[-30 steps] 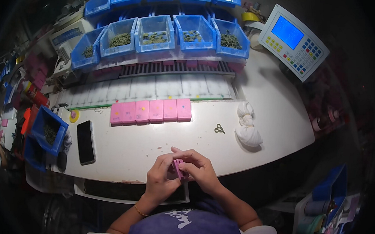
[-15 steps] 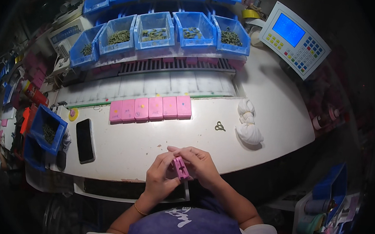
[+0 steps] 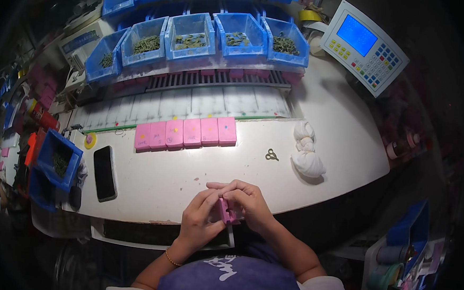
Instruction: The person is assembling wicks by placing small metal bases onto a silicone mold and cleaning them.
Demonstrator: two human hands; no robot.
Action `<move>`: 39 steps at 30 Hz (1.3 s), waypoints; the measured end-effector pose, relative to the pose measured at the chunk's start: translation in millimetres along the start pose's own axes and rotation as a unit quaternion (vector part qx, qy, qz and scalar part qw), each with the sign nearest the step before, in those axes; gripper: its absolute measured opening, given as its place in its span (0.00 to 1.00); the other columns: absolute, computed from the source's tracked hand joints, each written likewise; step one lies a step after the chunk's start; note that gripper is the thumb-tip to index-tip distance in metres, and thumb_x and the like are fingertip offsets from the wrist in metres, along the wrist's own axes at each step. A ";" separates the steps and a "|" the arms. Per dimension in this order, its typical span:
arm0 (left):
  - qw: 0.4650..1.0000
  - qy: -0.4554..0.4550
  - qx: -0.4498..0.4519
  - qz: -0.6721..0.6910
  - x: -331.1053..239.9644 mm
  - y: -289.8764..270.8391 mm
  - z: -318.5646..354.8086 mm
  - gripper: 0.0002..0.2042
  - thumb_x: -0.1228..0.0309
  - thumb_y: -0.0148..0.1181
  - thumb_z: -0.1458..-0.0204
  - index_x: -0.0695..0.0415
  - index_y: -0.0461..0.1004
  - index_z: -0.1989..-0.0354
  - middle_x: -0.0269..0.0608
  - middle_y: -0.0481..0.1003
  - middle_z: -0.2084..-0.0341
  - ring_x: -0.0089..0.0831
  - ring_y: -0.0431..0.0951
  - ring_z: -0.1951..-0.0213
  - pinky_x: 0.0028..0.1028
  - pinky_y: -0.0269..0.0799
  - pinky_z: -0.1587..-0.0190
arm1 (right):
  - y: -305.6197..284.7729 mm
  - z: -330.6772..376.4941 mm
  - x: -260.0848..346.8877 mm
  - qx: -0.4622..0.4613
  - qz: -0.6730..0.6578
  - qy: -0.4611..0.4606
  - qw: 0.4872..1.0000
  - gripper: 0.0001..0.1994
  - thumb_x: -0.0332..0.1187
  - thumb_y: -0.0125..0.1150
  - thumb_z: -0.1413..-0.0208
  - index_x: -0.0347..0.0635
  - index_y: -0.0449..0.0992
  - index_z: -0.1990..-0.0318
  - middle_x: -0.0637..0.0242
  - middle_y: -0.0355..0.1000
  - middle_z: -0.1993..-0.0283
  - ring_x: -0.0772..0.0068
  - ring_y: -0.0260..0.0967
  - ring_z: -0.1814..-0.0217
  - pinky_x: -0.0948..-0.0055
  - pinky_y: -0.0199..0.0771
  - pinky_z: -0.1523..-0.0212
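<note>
Head view: left hand [image 3: 200,216] wrapped round pink block [image 3: 224,212], right hand [image 3: 248,203] pinching near its upper end. Block held close to front edge of bench [image 3: 251,170]. Likely risks: block dropping over edge if left grip slackens; block twisting or chipping if right hand presses unevenly.

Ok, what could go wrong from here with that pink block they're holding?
The pink block is held close to the front edge of the white table, so if the left hand loosened its grip it might drop. The phone also lies near that edge; a stray arm could perhaps nudge it.
</note>
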State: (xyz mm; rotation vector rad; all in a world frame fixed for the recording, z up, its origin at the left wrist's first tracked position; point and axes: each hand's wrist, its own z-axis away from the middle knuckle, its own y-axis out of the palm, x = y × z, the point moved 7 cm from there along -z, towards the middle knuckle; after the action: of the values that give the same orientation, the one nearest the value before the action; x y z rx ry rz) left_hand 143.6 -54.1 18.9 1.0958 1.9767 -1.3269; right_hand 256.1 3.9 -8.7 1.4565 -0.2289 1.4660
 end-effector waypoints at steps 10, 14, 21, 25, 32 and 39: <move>1.000 0.009 -0.021 0.019 -11.3 -7.8 -10.1 0.30 0.72 0.74 0.62 0.56 0.72 0.45 0.43 0.74 0.56 0.39 0.79 0.57 0.33 0.78 0.58 | 9.9 4.3 10.2 0.031 0.064 -0.072 0.995 0.12 0.24 0.55 0.47 0.37 0.72 0.54 0.43 0.62 0.34 0.61 0.65 0.35 0.63 0.65 0.37; 0.999 -0.021 -0.009 0.024 -3.2 -4.0 -6.2 0.32 0.68 0.77 0.64 0.58 0.73 0.46 0.45 0.73 0.55 0.39 0.78 0.55 0.34 0.76 0.54 | 8.1 0.7 6.8 0.019 0.108 -0.113 0.988 0.09 0.28 0.55 0.40 0.37 0.72 0.54 0.44 0.64 0.36 0.62 0.65 0.36 0.63 0.65 0.37; 0.999 -0.029 -0.016 0.036 0.2 -7.9 -7.5 0.29 0.71 0.74 0.61 0.56 0.72 0.46 0.45 0.73 0.54 0.40 0.79 0.55 0.34 0.78 0.55 | 4.9 9.7 14.5 -0.058 0.162 -0.167 0.971 0.14 0.33 0.53 0.34 0.35 0.70 0.45 0.53 0.72 0.43 0.70 0.70 0.43 0.71 0.71 0.46; 0.997 -0.047 -0.007 0.053 6.8 -6.9 -4.9 0.30 0.72 0.74 0.60 0.58 0.70 0.46 0.45 0.72 0.54 0.38 0.79 0.56 0.33 0.79 0.55 | 7.3 15.3 16.5 -0.077 0.338 -0.144 0.927 0.20 0.37 0.52 0.35 0.35 0.66 0.40 0.53 0.77 0.59 0.64 0.78 0.58 0.70 0.75 0.57; 0.992 -0.083 0.009 0.089 13.1 -2.9 -4.5 0.29 0.75 0.73 0.59 0.60 0.69 0.46 0.45 0.72 0.54 0.36 0.79 0.56 0.32 0.78 0.55 | 4.0 14.5 27.5 -0.089 0.381 -0.084 0.917 0.22 0.35 0.50 0.35 0.35 0.61 0.36 0.49 0.78 0.64 0.56 0.80 0.63 0.66 0.77 0.60; 0.989 -0.108 0.011 0.105 20.6 0.6 0.9 0.31 0.74 0.73 0.58 0.61 0.68 0.42 0.45 0.73 0.56 0.36 0.79 0.58 0.31 0.77 0.54 | 9.9 21.5 26.2 -0.055 0.335 -0.088 0.936 0.25 0.32 0.57 0.37 0.36 0.61 0.35 0.58 0.79 0.65 0.77 0.75 0.64 0.73 0.77 0.62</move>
State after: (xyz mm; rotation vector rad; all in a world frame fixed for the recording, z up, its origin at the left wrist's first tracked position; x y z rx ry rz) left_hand 133.0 -47.8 2.4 1.0860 1.6466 -1.2980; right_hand 269.0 -3.2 23.4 1.4890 -0.9828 1.8105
